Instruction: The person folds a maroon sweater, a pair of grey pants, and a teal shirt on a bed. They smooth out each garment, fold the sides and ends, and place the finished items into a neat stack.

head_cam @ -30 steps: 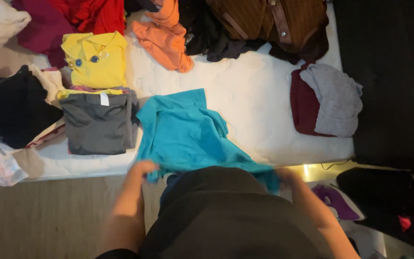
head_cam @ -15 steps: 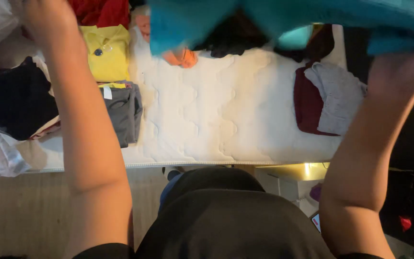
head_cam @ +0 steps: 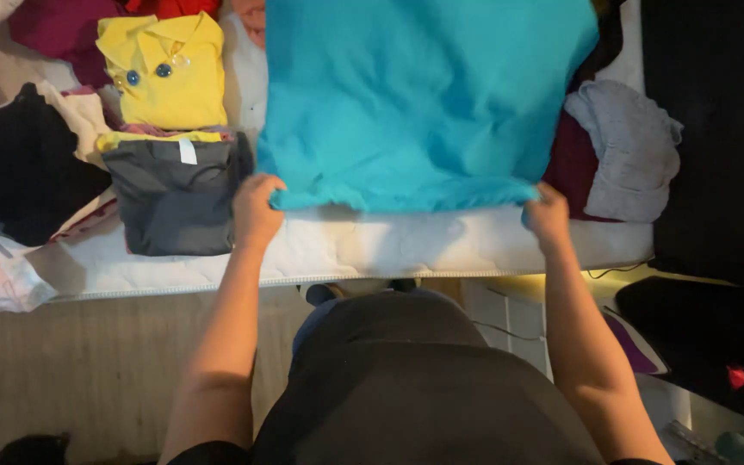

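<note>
biggest thing here is the 1 white quilted mattress [head_cam: 389, 250] running across the whole shot, with your clothes spread all over it. next in size is the 1 teal shirt [head_cam: 424, 95], stretched flat over the middle of the mattress, its near hem close to the mattress edge in front of you. you've got both hands on that hem: your left hand [head_cam: 257, 209] has its fingers clenched around the left corner, your right hand [head_cam: 548, 213] pinches the right corner the same way, so the fabric hangs taut between the 2.

left of the shirt there's 1 folded grey shirt [head_cam: 176, 198], almost touching your left hand, and just behind it 1 folded yellow polo [head_cam: 170, 73] with 2 blue buttons. further left sits 1 black garment [head_cam: 10, 164]. on the right, partly under the teal edge, you've got 1 light grey garment [head_cam: 635, 151] lying on top of 1 maroon one [head_cam: 572, 164]. down right on the floor there's 1 purple item [head_cam: 639, 349], can't tell what it is.
</note>
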